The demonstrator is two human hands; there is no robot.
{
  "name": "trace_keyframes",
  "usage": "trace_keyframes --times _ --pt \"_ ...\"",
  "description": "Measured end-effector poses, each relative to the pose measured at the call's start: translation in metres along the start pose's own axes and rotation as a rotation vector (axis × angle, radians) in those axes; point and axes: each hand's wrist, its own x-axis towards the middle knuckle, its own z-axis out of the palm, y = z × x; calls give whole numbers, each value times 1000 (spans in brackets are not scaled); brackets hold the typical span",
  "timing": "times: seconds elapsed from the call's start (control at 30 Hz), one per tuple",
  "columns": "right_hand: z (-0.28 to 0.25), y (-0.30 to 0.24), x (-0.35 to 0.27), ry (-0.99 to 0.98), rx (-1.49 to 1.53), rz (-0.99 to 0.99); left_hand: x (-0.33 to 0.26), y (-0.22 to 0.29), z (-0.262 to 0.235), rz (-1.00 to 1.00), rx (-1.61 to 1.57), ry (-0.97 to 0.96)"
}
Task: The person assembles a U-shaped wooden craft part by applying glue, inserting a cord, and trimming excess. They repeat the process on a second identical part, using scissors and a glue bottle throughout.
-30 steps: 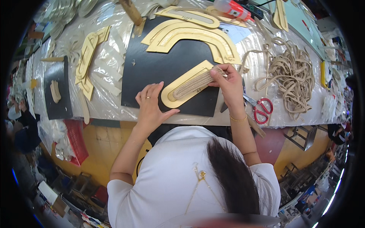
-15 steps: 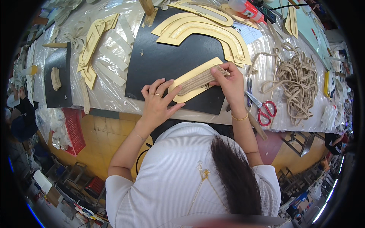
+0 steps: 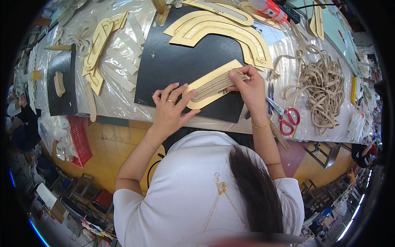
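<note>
A tan elongated wooden template lies on a black mat with a strip of beige woven cord laid in its slot. My left hand presses flat on the template's near end, fingers spread. My right hand pinches the cord at the template's far end. Both forearms come up from the lower edge over my white shirt.
Curved tan templates lie at the back of the mat. A heap of beige cord and red-handled scissors lie to the right. A second black mat and tan frames lie left. A red basket hangs below the table edge.
My left hand has slid up onto the template's near end and spread flat. My right hand stays at the cord's far end.
</note>
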Motion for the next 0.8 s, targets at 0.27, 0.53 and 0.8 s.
trace_keyframes --times 0.27,0.53,0.8 --pt "-1 -5 -2 35 -207 -3 0 3 -1 77 143 -17" --pt "-8 0 2 157 -869 -496 3 1 -3 113 150 -42" --pt "-7 8 4 175 -929 -522 4 -1 -6 130 133 -75"
